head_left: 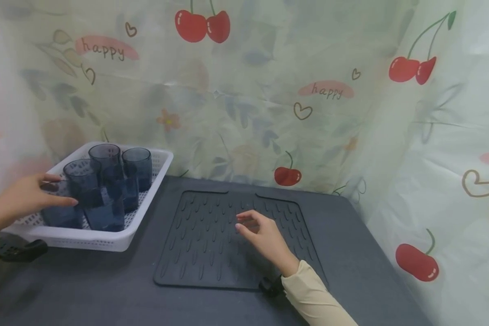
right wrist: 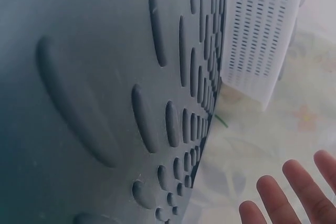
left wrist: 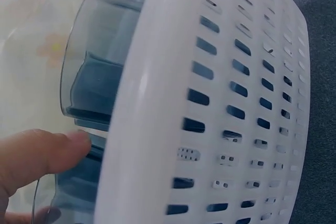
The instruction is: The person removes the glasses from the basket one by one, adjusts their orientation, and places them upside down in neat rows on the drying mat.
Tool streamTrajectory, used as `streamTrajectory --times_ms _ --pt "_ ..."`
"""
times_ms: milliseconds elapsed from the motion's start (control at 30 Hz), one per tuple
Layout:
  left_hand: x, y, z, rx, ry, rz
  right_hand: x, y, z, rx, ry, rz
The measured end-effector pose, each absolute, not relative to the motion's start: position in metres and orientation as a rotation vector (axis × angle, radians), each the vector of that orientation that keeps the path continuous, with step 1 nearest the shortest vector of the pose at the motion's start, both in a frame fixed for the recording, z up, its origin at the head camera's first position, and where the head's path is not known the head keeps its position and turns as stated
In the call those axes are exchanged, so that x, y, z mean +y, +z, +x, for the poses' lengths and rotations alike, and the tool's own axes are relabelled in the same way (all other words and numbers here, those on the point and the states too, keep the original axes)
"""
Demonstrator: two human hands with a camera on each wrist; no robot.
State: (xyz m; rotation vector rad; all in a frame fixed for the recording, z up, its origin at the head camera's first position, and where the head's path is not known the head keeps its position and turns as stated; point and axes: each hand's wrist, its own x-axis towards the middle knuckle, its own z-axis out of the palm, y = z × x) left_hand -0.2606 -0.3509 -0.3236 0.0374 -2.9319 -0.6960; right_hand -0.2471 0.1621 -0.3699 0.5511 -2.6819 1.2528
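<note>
Ridged mat (head_left: 203, 244) beside white basket (head_left: 93, 242), blue glasses (head_left: 106, 210) crowded inside; left hand (head_left: 34, 194) pinches one, loosely curled right hand (head_left: 266, 235) empty.

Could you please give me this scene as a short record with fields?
Left hand: grips the front-left glass
Right hand: holds nothing, over the mat
Basket: white, perforated, with other blue glasses inside
Mat: dark, ridged, right of the basket
Surface: dark table
Backdrop: cherry-print curtain
</note>
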Motion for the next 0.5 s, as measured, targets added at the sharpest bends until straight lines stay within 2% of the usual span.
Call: streamTrajectory --times_ms 267,500 --pt "-0.361 -0.328 -0.265 -2.831 -0.763 0.024 0.164 -0.371 -0.248 -2.687 1.237 0.553" --pt "-0.402 -0.361 -0.299 -2.815 -0.818 0.047 0.165 -0.373 -0.248 -2.69 1.23 0.554"
